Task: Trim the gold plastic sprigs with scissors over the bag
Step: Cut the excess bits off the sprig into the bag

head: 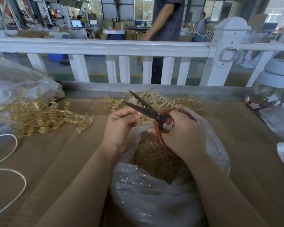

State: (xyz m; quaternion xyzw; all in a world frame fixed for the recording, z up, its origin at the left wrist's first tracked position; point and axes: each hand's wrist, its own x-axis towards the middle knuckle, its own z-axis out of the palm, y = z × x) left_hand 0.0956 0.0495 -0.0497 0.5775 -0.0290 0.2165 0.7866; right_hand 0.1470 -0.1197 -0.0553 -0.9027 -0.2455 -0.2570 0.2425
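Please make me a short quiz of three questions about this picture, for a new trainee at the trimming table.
1. True or false: the blades of the scissors are open.
2. Which hand grips the red handles? A. left hand B. right hand
3. Fill in: the clear bag below both hands holds small gold ____.

Key:
1. True.
2. B; the left hand pinches a small piece near the blades.
3. Trimmings.
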